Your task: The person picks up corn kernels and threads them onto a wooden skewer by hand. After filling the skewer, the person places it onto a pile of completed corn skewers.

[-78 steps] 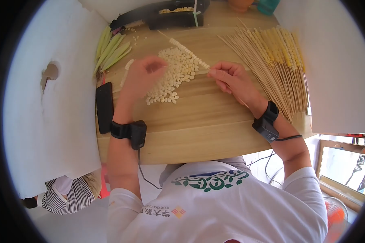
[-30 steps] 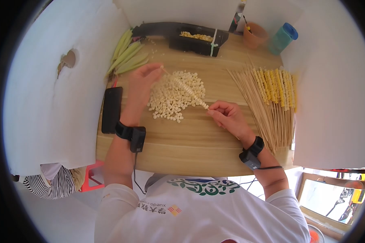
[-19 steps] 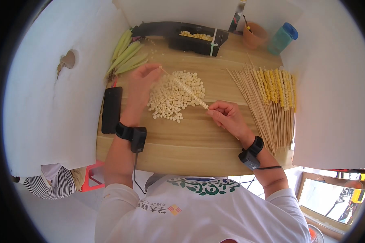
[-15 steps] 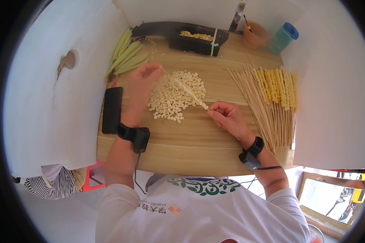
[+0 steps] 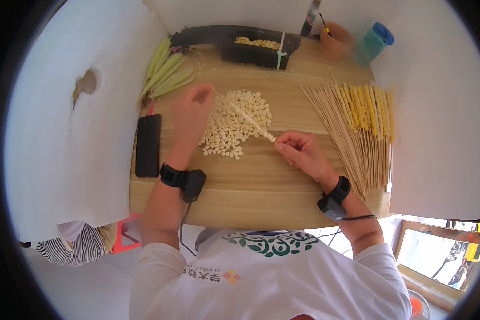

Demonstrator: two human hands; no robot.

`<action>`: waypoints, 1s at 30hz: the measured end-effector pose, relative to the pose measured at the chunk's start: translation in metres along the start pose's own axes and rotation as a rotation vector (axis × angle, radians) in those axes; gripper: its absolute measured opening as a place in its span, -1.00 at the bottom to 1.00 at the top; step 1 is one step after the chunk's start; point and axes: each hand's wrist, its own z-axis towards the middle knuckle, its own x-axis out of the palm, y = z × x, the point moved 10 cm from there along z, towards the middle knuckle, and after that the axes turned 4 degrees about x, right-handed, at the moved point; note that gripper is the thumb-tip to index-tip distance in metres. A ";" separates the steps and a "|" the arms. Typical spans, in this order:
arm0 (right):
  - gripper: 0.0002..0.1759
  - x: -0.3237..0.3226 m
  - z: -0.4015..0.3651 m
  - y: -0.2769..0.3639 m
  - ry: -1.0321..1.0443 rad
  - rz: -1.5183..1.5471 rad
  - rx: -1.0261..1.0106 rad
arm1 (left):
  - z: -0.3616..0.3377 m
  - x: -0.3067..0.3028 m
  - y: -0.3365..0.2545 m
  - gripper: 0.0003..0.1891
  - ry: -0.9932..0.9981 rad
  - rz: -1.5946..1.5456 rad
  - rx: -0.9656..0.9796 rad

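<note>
Pale corn kernels lie in a loose pile (image 5: pixel 232 128) at the middle of the wooden table. Across the pile runs a thin skewer strung with kernels (image 5: pixel 253 124), slanting down to the right. My right hand (image 5: pixel 302 153) pinches its lower right end. At its upper left tip, the fingers of my left hand (image 5: pixel 193 109) are pinched together; whether a kernel sits between them is too small and blurred to tell.
Bare wooden skewers (image 5: pixel 346 138) and filled yellow ones (image 5: pixel 365 109) lie at the right. A black phone (image 5: pixel 148 145) and green husks (image 5: pixel 165 72) are left. At the back stand a black container (image 5: pixel 255 55), orange pot (image 5: pixel 336 41) and teal cup (image 5: pixel 373 45).
Both hands keep nearly the same pose around the skewer. The whole view has shifted slightly.
</note>
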 end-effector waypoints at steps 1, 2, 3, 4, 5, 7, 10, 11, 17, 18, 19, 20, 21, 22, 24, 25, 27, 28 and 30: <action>-0.91 0.000 0.000 0.000 0.002 -0.002 0.008 | 0.000 0.000 -0.001 -0.89 0.002 0.000 0.001; -0.91 0.000 0.000 -0.001 0.000 -0.001 0.006 | 0.000 0.000 -0.003 -0.89 0.003 0.009 0.019; -0.92 0.000 0.001 0.000 -0.007 0.002 -0.010 | 0.000 0.000 -0.005 -0.89 0.004 0.018 0.037; -0.92 -0.001 0.001 0.002 -0.014 0.004 -0.027 | 0.001 0.001 -0.006 -0.89 0.005 0.018 0.040; -0.92 -0.001 0.001 0.003 -0.016 0.004 -0.030 | 0.002 0.000 -0.005 -0.89 -0.011 -0.010 0.033; -0.92 0.000 0.001 0.004 -0.013 0.005 -0.031 | 0.003 -0.001 -0.002 -0.90 -0.027 -0.036 0.027; -0.92 -0.001 0.001 0.004 -0.015 0.021 -0.034 | 0.004 0.000 0.008 -0.91 0.001 -0.096 -0.039; -0.92 -0.002 0.002 0.003 -0.016 0.022 -0.034 | 0.004 0.000 0.009 -0.92 0.012 -0.091 -0.057; -0.91 -0.001 0.002 0.005 -0.011 0.028 -0.044 | 0.005 -0.001 0.010 -0.95 0.019 -0.106 -0.037; -0.90 -0.002 0.002 0.005 -0.007 0.032 -0.046 | 0.005 -0.001 0.009 -0.95 0.019 -0.112 -0.025; -0.90 -0.002 0.002 0.005 -0.003 0.036 -0.049 | 0.005 -0.002 0.009 -0.95 0.020 -0.112 -0.025; -0.90 -0.003 0.001 0.006 -0.005 0.038 -0.048 | 0.005 -0.001 0.009 -0.95 0.026 -0.121 -0.021; -0.89 -0.003 0.001 0.007 0.000 0.044 -0.042 | 0.005 -0.001 0.009 -0.94 0.032 -0.130 -0.016; -0.87 -0.004 0.001 0.007 0.005 0.051 -0.037 | 0.005 -0.001 0.009 -0.94 0.033 -0.130 -0.017; -0.87 -0.005 0.001 0.006 0.007 0.058 -0.037 | 0.004 0.002 0.010 -0.93 0.059 -0.128 -0.003; -0.86 -0.005 0.001 0.006 0.009 0.066 -0.037 | 0.003 0.003 0.009 -0.93 0.061 -0.128 -0.004; -0.88 -0.005 0.001 0.006 0.018 0.076 -0.021 | 0.001 0.006 0.008 -0.92 0.075 -0.132 -0.014; -0.90 -0.005 0.001 0.006 0.026 0.087 -0.007 | 0.001 0.007 0.007 -0.92 0.078 -0.132 -0.015; -0.89 -0.006 0.001 0.005 0.032 0.073 -0.012 | 0.000 0.006 0.004 -0.91 0.058 -0.165 0.004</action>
